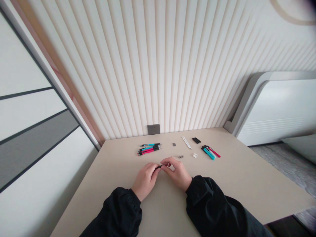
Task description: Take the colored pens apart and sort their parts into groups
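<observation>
Head: dark piece (159, 167) between hands (145, 180) (178, 173)

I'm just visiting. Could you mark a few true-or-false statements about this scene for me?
1. The left hand and right hand hold a small dark piece between them. True.
2. The bunched pens lie right of the white sticks. False: the bunched pens lie left of the white sticks.
3. The short black pieces lie farther from the person than the turquoise barrels. True.
4. The wall socket is white. False: the wall socket is dark grey.
</observation>
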Motion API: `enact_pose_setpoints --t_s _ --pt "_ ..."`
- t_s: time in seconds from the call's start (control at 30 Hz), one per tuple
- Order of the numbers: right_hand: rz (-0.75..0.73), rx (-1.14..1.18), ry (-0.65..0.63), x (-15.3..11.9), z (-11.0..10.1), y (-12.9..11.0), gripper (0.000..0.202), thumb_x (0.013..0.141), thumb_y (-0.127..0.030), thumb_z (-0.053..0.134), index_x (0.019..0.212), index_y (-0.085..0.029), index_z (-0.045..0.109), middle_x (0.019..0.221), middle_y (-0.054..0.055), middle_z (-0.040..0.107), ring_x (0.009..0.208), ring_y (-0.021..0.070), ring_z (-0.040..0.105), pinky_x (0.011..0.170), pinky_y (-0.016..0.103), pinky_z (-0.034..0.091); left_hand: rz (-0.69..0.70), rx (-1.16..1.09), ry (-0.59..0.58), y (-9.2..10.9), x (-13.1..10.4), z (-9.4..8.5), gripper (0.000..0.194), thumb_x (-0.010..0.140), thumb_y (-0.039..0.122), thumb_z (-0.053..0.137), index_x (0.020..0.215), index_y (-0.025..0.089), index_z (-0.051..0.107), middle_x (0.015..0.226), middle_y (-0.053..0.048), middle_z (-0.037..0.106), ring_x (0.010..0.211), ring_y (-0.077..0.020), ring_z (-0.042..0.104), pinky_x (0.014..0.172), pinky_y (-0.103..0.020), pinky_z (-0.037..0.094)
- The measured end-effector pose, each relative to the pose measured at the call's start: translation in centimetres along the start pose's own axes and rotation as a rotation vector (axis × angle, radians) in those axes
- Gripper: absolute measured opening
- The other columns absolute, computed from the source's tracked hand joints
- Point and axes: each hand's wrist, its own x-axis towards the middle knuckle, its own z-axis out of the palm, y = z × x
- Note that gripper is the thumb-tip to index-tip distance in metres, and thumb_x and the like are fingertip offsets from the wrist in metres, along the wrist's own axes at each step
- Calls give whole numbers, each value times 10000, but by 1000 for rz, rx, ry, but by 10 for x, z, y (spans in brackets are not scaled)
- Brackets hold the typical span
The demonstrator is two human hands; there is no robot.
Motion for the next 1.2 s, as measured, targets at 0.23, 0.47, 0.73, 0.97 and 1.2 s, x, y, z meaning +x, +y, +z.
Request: enact_pose_setpoints --t_s 0.23,0.47,0.73,0.97,1.2 --pt "95 -68 -7 2 3 1 248 920 -304 493 799 -189 677 695 10 654 608 124 542 588 242 416 -7 -3 -27 -1 -1 -1 162 933 248 465 1010 209 602 921 -39 659 873 -175 623 789 -295 500" --pt "-43 2 40 1 0 -4 118 865 -258 579 912 -201 672 848 37 675 766 156 593 718 276 476 -55 12 -53 1 0 -1 213 953 278 403 934 197 599 763 -27 624 736 -168 607 696 -277 485" --pt "41 -21 44 0 0 -2 171 893 -286 545 882 -192 687 795 27 681 693 139 589 652 251 468 -58 -40 -74 4 0 -2 210 960 292 377 965 203 567 782 -22 629 756 -160 608 707 -263 471" --pt "-116 -68 51 4 -9 0 129 891 -255 553 922 -211 671 846 36 672 789 157 610 745 277 487 -90 -15 -84 8 1 -5 299 966 279 345 761 201 548 664 -4 589 646 -150 586 635 -246 445" --pt "-58 -366 197 13 -72 26 189 921 -279 480 935 -205 653 886 71 666 858 206 609 808 338 478 -121 -65 -57 4 -1 -3 176 958 302 384 955 213 536 797 -19 664 770 -168 640 709 -264 485"
